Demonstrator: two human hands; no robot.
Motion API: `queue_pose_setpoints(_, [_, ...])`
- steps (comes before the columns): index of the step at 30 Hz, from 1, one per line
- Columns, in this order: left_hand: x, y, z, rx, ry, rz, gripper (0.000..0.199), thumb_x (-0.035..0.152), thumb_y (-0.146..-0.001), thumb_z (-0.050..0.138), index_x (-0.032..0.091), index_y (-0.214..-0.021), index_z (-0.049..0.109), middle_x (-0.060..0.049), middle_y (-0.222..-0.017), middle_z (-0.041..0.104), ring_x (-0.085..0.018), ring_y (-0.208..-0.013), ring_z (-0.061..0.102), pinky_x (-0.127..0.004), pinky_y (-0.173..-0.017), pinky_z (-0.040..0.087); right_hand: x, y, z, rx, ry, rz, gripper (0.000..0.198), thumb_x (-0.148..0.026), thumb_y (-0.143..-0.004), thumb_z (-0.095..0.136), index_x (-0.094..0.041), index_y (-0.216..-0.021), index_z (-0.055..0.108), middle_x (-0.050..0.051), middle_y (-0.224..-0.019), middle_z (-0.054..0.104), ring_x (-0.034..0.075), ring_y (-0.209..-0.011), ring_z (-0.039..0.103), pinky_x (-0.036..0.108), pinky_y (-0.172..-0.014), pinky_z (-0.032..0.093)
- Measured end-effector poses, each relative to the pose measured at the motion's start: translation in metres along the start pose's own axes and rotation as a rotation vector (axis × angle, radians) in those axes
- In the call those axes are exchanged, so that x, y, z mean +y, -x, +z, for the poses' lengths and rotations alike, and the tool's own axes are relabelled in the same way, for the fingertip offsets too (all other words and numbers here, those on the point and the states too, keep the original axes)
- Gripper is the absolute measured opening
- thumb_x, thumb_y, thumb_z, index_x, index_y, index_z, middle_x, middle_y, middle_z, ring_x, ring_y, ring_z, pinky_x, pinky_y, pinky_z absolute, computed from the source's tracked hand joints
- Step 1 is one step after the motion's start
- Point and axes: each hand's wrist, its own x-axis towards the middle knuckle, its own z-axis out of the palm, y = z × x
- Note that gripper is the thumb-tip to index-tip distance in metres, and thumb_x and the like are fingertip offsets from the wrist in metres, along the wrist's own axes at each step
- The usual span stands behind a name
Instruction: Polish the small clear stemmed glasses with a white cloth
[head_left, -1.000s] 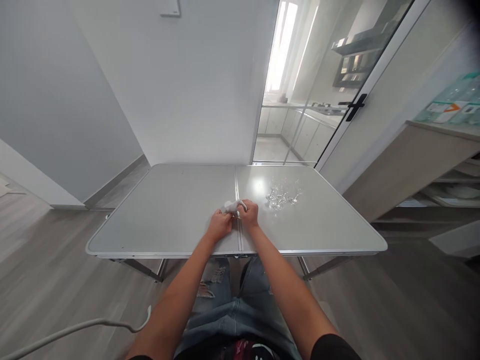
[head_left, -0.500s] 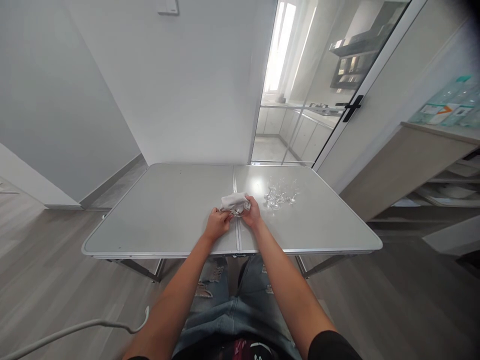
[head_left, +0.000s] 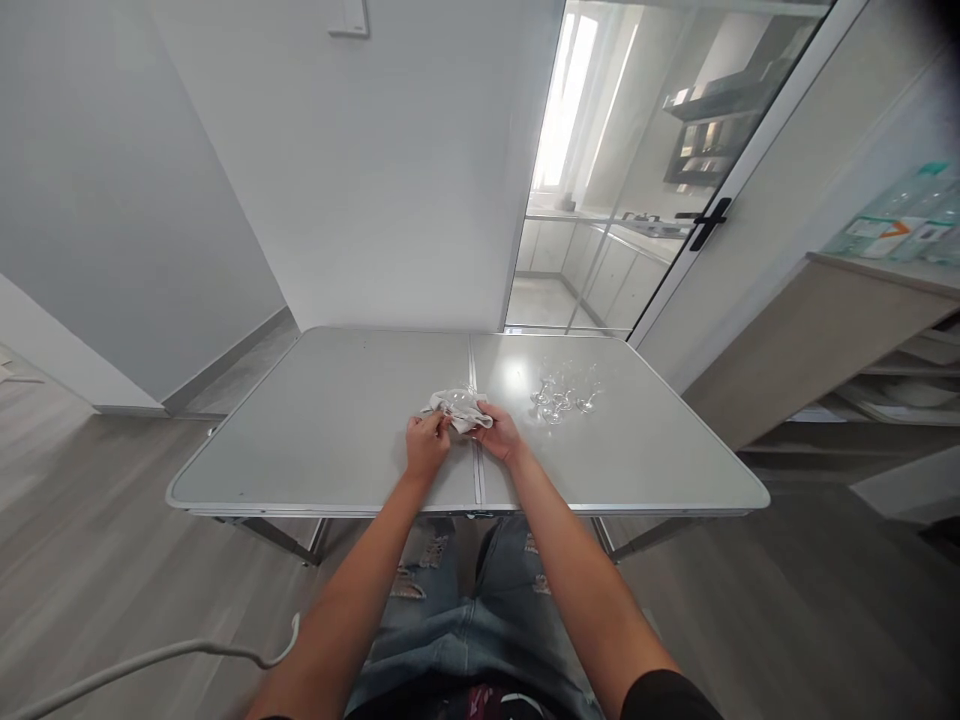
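Observation:
Over the table's centre seam, both hands hold a white cloth [head_left: 472, 418] bunched around a clear, shiny piece [head_left: 459, 398], which looks like glass or plastic; its exact kind I cannot make out. My left hand [head_left: 427, 442] pinches the cloth and the clear piece from the left, fingers closed. On the other side, my right hand [head_left: 498, 433] grips the cloth's right end, its thumb on top and its fingers partly hidden underneath. Right of the hands, several similar clear items [head_left: 556, 398] lie grouped on the grey table [head_left: 352, 430].
Behind the table stand a white wall [head_left: 375, 180] and a glass door [head_left: 577, 240] with a black handle [head_left: 709, 222]. At right, a shelf unit [head_left: 810, 340] carries plastic bottles [head_left: 892, 225]. A pale curved tube [head_left: 187, 648] reaches in at lower left.
The cloth has been turned and opened out, so the clear piece now shows on top of it. My left hand has shifted slightly left; the group on the table stays put.

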Motion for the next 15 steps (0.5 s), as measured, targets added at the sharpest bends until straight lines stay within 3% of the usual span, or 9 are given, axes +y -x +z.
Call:
queue_pose_setpoints(7, [0.0005, -0.0022, -0.0020, 0.014, 0.057, -0.107, 0.027, 0.029, -0.100, 0.047, 0.020, -0.085, 0.068, -0.003, -0.066, 0.065, -0.015, -0.060, 0.053, -0.031, -0.074, 0.035, 0.0036, 0.0003, -0.0010, 0.106, 0.077, -0.129, 0.013, -0.028, -0.085, 0.071, -0.014, -0.086, 0.073, 0.004, -0.079, 0.075, 0.017, -0.068, 0.068, 0.026, -0.063, 0.055])
queue_pose_setpoints(15, [0.0011, -0.0028, -0.0004, -0.032, 0.083, -0.113, 0.031, 0.031, -0.100, 0.045, 0.020, -0.080, 0.067, -0.002, -0.065, 0.066, -0.015, -0.058, 0.052, -0.031, -0.074, 0.036, 0.0050, -0.0004, 0.0066, 0.138, 0.054, -0.284, 0.017, -0.030, -0.087, 0.070, -0.019, -0.100, 0.070, 0.004, -0.089, 0.074, 0.021, -0.091, 0.070, 0.032, -0.078, 0.058])
